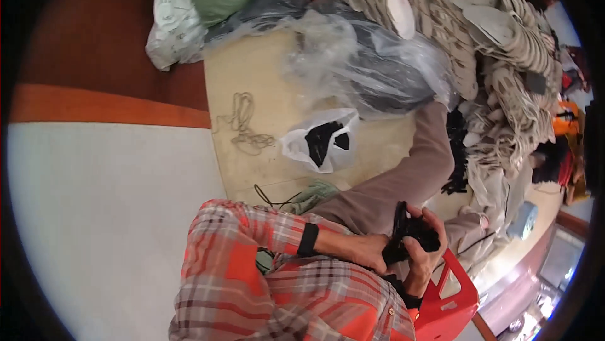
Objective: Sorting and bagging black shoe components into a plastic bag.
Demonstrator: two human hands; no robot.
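Observation:
In front of my body, both hands hold a black bundle [421, 231] of soft, strip-like material; its exact kind is not clear. My right hand [428, 250] curls round its right side, with the thumb across the front and the fingers over the top. Closed against its lower left side is my left hand [370, 251], its fingertips hidden behind the black material. On the floor beyond my hands, an opened white plastic bag [292, 146] has black pieces [323, 142] lying on it.
Tangled cord [242, 117] lies left of the bag. Clear plastic sheeting [384, 70] covers dark material farther off. Stacked beige shoe-like pieces [504, 26] are heaped at the far right. A red plastic stool or crate [463, 297] stands by my right hand, and my bent leg [435, 146] stretches forward.

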